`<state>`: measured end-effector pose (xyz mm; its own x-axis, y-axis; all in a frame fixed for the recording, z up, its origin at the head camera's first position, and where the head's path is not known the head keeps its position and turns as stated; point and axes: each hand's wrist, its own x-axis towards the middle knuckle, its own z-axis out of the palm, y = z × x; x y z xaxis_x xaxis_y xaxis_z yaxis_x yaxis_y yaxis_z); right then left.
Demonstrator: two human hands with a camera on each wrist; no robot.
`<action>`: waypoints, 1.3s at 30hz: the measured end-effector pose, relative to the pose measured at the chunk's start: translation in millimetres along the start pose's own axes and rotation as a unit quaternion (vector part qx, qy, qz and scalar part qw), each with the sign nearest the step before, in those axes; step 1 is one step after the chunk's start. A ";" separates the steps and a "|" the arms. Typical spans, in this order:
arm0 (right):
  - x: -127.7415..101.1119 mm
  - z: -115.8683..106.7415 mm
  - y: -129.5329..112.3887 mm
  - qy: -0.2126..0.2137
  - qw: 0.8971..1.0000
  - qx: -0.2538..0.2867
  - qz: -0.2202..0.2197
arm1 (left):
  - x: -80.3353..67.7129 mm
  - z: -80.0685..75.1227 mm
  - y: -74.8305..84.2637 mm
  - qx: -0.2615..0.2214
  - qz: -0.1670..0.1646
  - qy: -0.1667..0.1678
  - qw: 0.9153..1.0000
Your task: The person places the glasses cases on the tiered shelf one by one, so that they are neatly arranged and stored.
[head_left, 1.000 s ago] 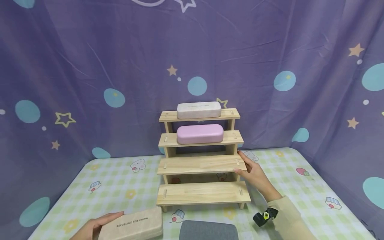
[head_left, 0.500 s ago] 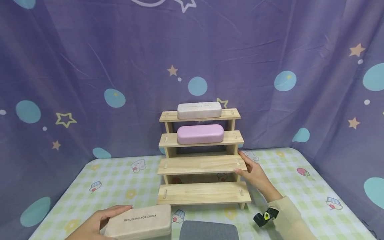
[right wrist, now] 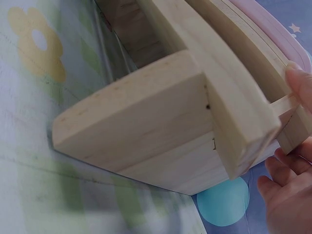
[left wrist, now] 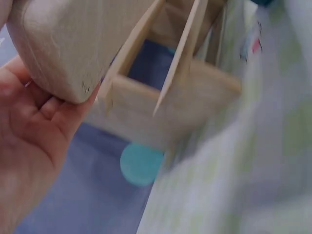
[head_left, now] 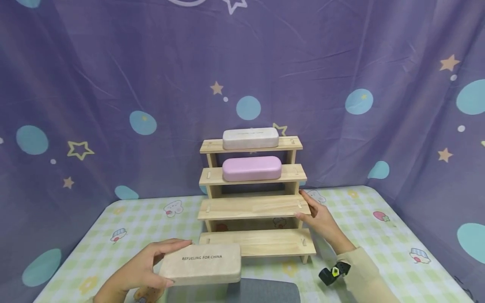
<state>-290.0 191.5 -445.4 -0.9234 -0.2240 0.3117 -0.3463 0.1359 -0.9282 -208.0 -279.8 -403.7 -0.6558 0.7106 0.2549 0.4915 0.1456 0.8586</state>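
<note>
My left hand [head_left: 142, 265] grips the left end of a beige glasses case [head_left: 204, 264] lettered "REFUELING FOR CHINA". In the head view, the case overlaps the front left of the lowest step of a wooden stepped rack [head_left: 254, 206]. The left wrist view has the case [left wrist: 73, 44] between thumb and fingers, with the rack beyond. With my right hand [head_left: 322, 221] I hold the right end of the rack's second step from the bottom, thumb at its front edge. On the top step sits a whitish glasses case [head_left: 250, 139]; a pink glasses case [head_left: 251, 169] lies one step below.
At the table's near edge lies a grey case [head_left: 265, 291], cut off by the frame. A checked cloth [head_left: 151, 227] covers the table. Behind the rack hangs a purple curtain [head_left: 310, 126]. A black band [head_left: 334, 273] is on my right wrist.
My left hand has carried the beige glasses case up and to the right, from the near left to in front of the rack's lowest step. My right hand stays on the rack.
</note>
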 end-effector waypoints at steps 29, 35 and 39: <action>1.5 -0.1 1.3 0.001 1.000 0.004 -0.008 | 114.3 -1.6 5.6 0.064 0.028 0.068 0.995; 1.1 0.0 1.7 0.006 1.000 -0.002 -0.007 | 135.4 0.9 5.3 0.025 0.006 0.049 0.998; 1.3 0.5 0.8 0.009 1.000 -0.010 -0.002 | 147.3 0.9 4.6 0.063 0.005 0.051 0.997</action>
<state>-291.4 190.8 -445.8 -0.9247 -0.2064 0.3198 -0.3536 0.1543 -0.9226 -301.9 -173.8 -362.5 -0.7020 0.6402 0.3120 0.5617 0.2284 0.7952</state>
